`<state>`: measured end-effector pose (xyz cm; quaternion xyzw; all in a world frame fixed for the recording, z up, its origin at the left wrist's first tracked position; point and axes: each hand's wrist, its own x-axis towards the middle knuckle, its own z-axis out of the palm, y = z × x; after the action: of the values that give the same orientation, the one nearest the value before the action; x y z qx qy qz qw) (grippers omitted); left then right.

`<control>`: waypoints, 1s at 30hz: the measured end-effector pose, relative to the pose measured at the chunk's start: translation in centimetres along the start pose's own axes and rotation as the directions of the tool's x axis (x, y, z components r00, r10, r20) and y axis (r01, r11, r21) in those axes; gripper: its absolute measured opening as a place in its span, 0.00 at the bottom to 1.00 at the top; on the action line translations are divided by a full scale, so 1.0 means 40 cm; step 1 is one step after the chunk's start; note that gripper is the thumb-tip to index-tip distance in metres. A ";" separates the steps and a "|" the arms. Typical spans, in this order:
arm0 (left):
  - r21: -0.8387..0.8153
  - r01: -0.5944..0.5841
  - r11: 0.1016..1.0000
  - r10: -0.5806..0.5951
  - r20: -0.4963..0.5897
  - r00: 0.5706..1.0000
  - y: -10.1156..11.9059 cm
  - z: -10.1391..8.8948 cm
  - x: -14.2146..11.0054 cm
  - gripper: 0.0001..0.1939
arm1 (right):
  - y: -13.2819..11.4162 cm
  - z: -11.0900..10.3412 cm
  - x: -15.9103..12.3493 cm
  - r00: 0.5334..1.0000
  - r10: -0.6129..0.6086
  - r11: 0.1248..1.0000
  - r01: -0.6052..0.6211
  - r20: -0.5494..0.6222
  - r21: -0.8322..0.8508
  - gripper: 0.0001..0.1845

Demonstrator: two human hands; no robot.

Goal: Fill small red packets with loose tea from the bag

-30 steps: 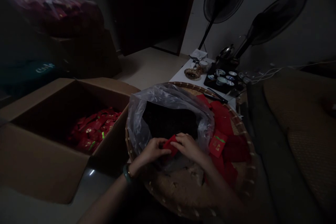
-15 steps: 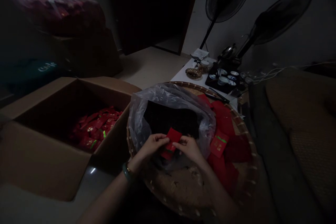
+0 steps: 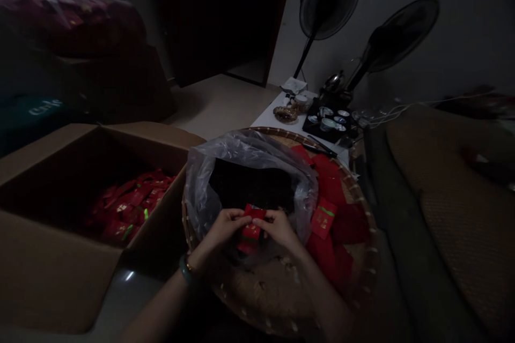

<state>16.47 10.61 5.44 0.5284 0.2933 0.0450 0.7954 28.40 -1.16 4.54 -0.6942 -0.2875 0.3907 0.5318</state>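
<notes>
A small red packet [image 3: 251, 228] is pinched upright between my left hand [image 3: 224, 226] and my right hand [image 3: 278, 228], each gripping one side of it. Both hands hover over the near edge of a clear plastic bag [image 3: 201, 182] that holds dark loose material [image 3: 251, 187]. The bag lies in a round woven tray [image 3: 277, 300]. Several more red packets [image 3: 330, 209] lie in the tray to the right of my hands. A green bangle sits on my left wrist.
An open cardboard box [image 3: 48, 273] on the left holds several red packets [image 3: 124, 209]. Behind the tray a low white table carries a tea set [image 3: 328, 118]. Two standing fans [image 3: 328, 5] rise at the back. A cushioned seat [image 3: 454, 198] is on the right.
The red packet has been turned upright between my fingers and held over the bag's edge. The view has shifted slightly to the right; both hands stay in the same spot.
</notes>
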 end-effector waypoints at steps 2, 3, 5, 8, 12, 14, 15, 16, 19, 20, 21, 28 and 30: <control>-0.018 0.032 0.999 -0.032 -0.002 0.999 0.000 0.002 0.002 0.22 | -0.005 -0.008 -0.002 1.000 -0.013 0.999 0.014 0.021 -0.034 0.18; -0.031 0.044 0.999 -0.043 0.006 0.999 0.000 0.004 0.003 0.22 | -0.008 -0.011 -0.004 0.999 -0.018 0.998 0.020 0.030 -0.055 0.19; -0.057 0.056 0.997 -0.053 0.054 0.997 0.001 0.012 0.005 0.23 | -0.014 -0.015 -0.009 0.998 -0.035 0.993 0.041 0.054 -0.108 0.20; -0.038 0.051 0.998 -0.045 0.139 0.989 0.004 0.029 0.009 0.24 | -0.030 -0.044 -0.007 0.991 -0.072 0.966 0.097 0.109 -0.240 0.20; -0.023 0.079 0.997 -0.076 0.110 0.991 0.008 0.047 0.014 0.20 | -0.073 -0.225 0.072 0.960 -0.242 0.903 0.172 -0.137 -0.394 0.19; -0.106 0.114 0.988 -0.106 0.077 0.991 0.013 0.050 0.014 0.20 | -0.091 -0.374 0.153 0.789 -0.446 0.810 0.156 -0.422 -0.565 0.19; -0.155 0.131 0.979 -0.124 0.058 0.991 0.016 0.052 0.013 0.21 | -0.096 -0.451 0.199 0.710 -0.517 0.743 0.094 -0.478 -0.663 0.19; -0.200 0.145 0.969 -0.140 0.042 0.989 0.019 0.053 0.012 0.21 | -0.096 -0.521 0.246 0.687 -0.544 0.667 0.005 -0.482 -0.745 0.20; -0.253 0.145 0.957 -0.150 0.000 0.989 0.025 0.055 0.013 0.23 | -0.071 -0.672 0.372 0.797 -0.461 0.400 -0.207 -0.391 -0.893 0.26; -0.240 0.135 0.961 -0.142 -0.010 0.990 0.025 0.055 0.017 0.24 | -0.057 -0.699 0.405 0.823 -0.419 0.330 -0.256 -0.384 -0.908 0.28; -0.217 0.124 0.968 -0.132 -0.019 0.991 0.025 0.055 0.021 0.24 | -0.041 -0.717 0.435 0.846 -0.375 0.270 -0.292 -0.379 -0.918 0.30; -0.005 0.117 0.993 -0.117 -0.083 0.990 0.017 0.047 0.059 0.22 | 0.038 -0.778 0.540 0.919 -0.223 0.055 -0.322 -0.326 -0.945 0.19; 0.009 0.117 0.993 -0.116 -0.072 0.991 0.010 0.046 0.065 0.21 | 0.043 -0.790 0.548 0.923 -0.234 0.004 -0.313 -0.305 -0.950 0.17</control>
<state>19.64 10.27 5.19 0.5138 0.3521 0.0156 0.7822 66.78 0.01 1.79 -0.9321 -0.3481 -0.0557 -0.0825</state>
